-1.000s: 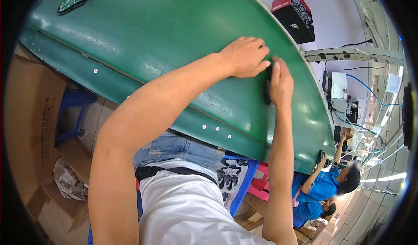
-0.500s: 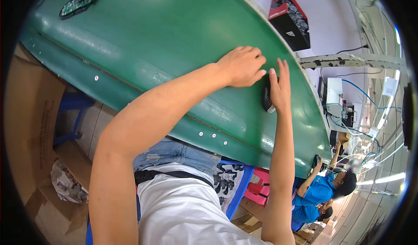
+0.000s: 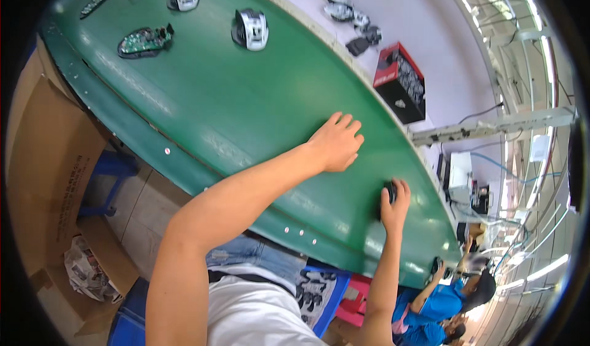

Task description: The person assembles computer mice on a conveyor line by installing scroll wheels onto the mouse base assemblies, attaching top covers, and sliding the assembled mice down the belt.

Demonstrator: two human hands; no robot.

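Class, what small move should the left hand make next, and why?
Perhaps reach toward the nearest black-and-white part: the left hand looks empty, fingers spread over the green surface, while the right hand seems to grip the dark mouse.

Far side, an open red-and-black cardboard box [image 3: 401, 99] sat packed with grey parts [image 3: 410, 77]; lower left, a brown cardboard carton [image 3: 46, 174] flanked a blue plastic stool [image 3: 115, 164]!
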